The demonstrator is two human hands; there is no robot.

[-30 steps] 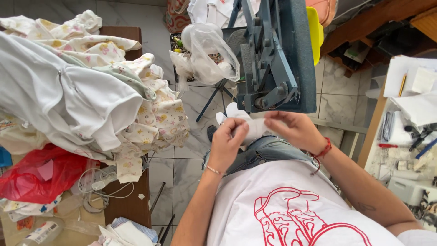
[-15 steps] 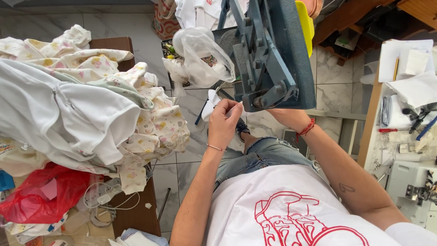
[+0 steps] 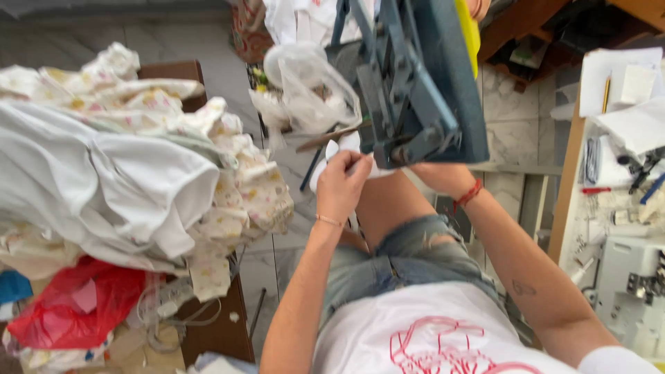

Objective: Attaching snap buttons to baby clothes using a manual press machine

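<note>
My left hand (image 3: 341,185) is closed around a small white piece of cloth (image 3: 332,149) just below the blue metal press machine (image 3: 415,83). The cloth pokes out above my fingers, beside a wooden handle on the machine. My right hand (image 3: 433,173) reaches under the machine's base; its fingers are hidden by the machine, and only the wrist with a red bracelet shows. I sit with bare knees, denim shorts and a white shirt with a red print.
A big heap of white and patterned fabric (image 3: 125,180) lies on a wooden table (image 3: 208,332) at left, with a red plastic bag (image 3: 69,305) below it. A clear plastic bag (image 3: 315,86) hangs behind the machine. At right stands a cluttered shelf (image 3: 616,138) with papers and tools.
Both hands moved up from my lap to the underside of the press, carrying the white cloth. The right hand slipped behind the machine's base.
</note>
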